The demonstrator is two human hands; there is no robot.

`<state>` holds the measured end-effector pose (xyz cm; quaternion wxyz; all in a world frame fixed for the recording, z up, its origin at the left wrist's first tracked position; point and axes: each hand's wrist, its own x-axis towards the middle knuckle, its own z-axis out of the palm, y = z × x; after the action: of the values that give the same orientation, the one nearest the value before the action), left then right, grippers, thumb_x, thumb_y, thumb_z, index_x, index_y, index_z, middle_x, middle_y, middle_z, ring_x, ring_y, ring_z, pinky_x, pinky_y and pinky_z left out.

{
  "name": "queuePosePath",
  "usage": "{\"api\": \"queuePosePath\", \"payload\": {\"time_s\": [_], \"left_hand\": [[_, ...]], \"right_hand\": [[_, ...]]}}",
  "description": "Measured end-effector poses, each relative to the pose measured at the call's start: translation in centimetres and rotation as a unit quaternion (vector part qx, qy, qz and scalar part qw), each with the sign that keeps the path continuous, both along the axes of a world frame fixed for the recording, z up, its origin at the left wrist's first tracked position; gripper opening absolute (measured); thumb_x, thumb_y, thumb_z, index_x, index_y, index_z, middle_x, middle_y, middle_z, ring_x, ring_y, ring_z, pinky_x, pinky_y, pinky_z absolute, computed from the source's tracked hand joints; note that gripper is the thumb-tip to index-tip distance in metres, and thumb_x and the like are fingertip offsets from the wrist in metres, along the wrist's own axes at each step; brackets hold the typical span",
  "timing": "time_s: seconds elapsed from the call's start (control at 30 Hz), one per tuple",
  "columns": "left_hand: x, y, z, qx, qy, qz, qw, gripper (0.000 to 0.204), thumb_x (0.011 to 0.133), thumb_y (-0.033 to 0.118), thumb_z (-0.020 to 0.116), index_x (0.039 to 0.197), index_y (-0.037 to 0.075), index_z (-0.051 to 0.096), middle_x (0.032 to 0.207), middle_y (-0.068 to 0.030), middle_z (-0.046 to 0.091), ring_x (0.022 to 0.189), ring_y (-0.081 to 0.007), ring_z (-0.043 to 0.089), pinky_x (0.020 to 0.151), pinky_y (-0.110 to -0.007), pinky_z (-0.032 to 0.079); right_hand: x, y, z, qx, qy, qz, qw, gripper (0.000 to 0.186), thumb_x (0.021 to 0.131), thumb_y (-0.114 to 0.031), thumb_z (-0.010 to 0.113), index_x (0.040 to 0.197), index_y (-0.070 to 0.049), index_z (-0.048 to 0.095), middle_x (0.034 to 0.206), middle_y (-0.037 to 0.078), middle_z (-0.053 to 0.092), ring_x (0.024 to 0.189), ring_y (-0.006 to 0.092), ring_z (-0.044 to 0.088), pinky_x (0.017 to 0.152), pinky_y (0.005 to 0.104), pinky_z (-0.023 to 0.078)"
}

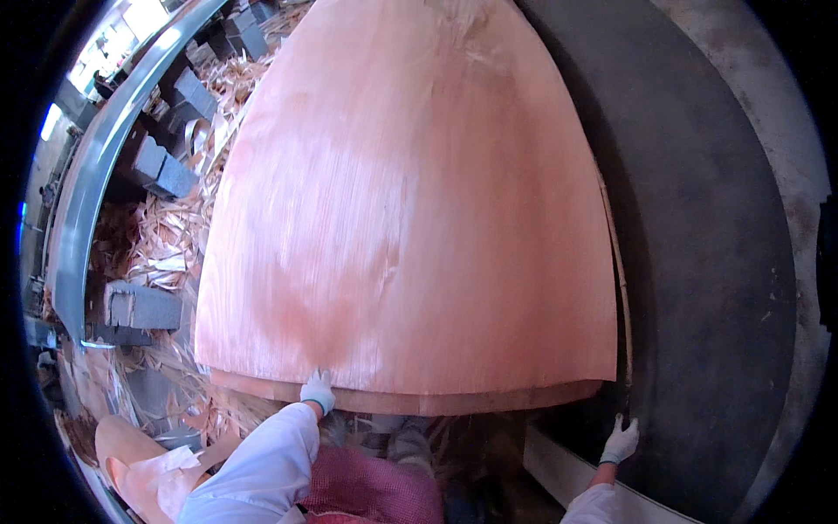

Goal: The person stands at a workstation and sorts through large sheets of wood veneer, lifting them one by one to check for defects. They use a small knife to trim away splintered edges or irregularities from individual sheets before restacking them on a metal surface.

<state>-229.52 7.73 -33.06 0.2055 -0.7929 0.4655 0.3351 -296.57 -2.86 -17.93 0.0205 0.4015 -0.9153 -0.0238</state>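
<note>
A large sheet of pinkish wood veneer (pixel 410 227) stretches out in front of me, with a second layer (pixel 419 402) showing beneath its near edge. My left hand (pixel 319 391), in a white glove, touches that near edge left of its middle. Its fingers reach up onto the sheet and look stretched out. To the right, past the sheet's near right corner, my right hand (pixel 621 439) is held apart from the veneer. It wears a white glove too, its fingers are spread, and nothing shows in it.
A dark flat surface (pixel 716 262) curves along the right side. On the left lie grey blocks (pixel 144 306) and heaps of veneer scraps (pixel 161 231), beside a long pale metal edge (pixel 77 218). A pale beam (pixel 567 467) runs under my right arm.
</note>
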Motion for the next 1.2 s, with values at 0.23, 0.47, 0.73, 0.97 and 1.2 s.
{"api": "queuePosePath", "payload": {"time_s": [0.23,0.47,0.73,0.97,1.2], "left_hand": [[2.1,-0.3,0.0,0.001,0.004,0.007,1.0,0.065,0.08,0.024,0.06,0.138,0.006,0.036,0.144,-0.0252,0.036,0.115,-0.0425,0.054,0.097,-0.046,0.046],[1.6,3.1,6.0,-0.118,0.023,0.104,0.987,0.043,0.083,0.022,0.054,0.123,0.006,0.05,0.125,-0.0209,0.053,0.106,-0.038,0.06,0.09,-0.047,0.049],[4.0,8.5,13.0,-0.109,0.121,0.17,0.972,0.041,0.084,0.025,0.053,0.113,-0.004,0.057,0.111,-0.0269,0.061,0.107,-0.0437,0.058,0.095,-0.046,0.046],[22.3,8.9,24.2,-0.348,-0.013,0.005,0.938,0.02,0.081,0.017,0.056,0.092,0.007,0.069,0.088,-0.0175,0.068,0.081,-0.0333,0.066,0.073,-0.045,0.053],[37.6,19.2,42.1,-0.379,-0.156,0.122,0.904,0.021,0.084,0.012,0.053,0.097,0.005,0.068,0.1,-0.0156,0.068,0.094,-0.0349,0.066,0.08,-0.045,0.052]], "right_hand": [[5.8,-8.8,3.6,-0.03,-0.062,0.053,0.996,0.058,0.087,-0.049,0.06,0.117,0.001,0.061,0.11,0.025,0.064,0.101,0.0424,0.06,0.085,0.0477,0.047],[13.6,-6.0,5.3,-0.037,-0.121,0.182,0.975,0.042,0.089,-0.044,0.061,0.098,-0.004,0.064,0.087,0.022,0.067,0.079,0.0414,0.063,0.067,0.048,0.049],[23.7,-5.8,7.1,-0.017,-0.241,0.177,0.954,0.048,0.089,-0.049,0.058,0.092,-0.003,0.069,0.083,0.023,0.068,0.083,0.0407,0.065,0.071,0.0473,0.049],[40.2,-5.8,12.5,-0.046,-0.556,0.262,0.788,0.044,0.095,-0.038,0.056,0.098,0.005,0.065,0.075,0.008,0.066,0.067,0.0211,0.056,0.063,0.0404,0.046],[45.7,1.9,15.6,0.048,-0.587,0.247,0.769,0.03,0.091,-0.037,0.06,0.089,-0.007,0.061,0.07,-0.002,0.046,0.059,0.0101,0.042,0.049,0.0274,0.033]]}}
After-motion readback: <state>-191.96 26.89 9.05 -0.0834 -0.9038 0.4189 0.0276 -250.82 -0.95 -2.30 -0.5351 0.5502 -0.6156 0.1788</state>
